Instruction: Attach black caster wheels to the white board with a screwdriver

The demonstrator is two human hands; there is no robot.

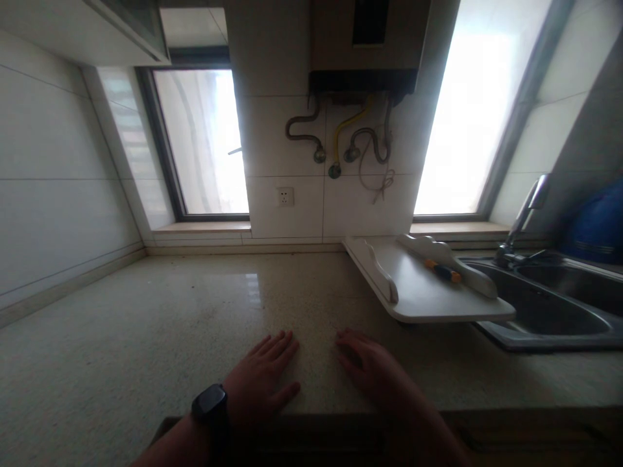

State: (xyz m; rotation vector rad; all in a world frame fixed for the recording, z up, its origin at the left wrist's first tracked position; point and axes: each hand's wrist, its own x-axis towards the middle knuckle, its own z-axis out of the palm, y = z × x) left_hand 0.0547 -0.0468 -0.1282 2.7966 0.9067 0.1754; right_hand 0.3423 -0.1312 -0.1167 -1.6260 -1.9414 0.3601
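My left hand [265, 373] lies palm down on the speckled stone countertop [185, 331], its fingers stretched forward and the thumb out to the side. A dark watch [209, 403] sits on that wrist. A short distance to the right, my right hand [363, 360] rests on the counter with fingers loosely bent and a gap between thumb and fingers; nothing shows in it. Beyond it stands a white board [413, 301] with wavy raised sides. On this board lies a screwdriver-like tool with an orange and black handle [442, 271].
Right of the board is a steel double sink [549, 324] with a chrome faucet [523, 220]; the board's corner overhangs its edge. A blue object [596, 220] stands behind. On the tiled wall hang a water heater [365, 65] with pipes and a socket [285, 196].
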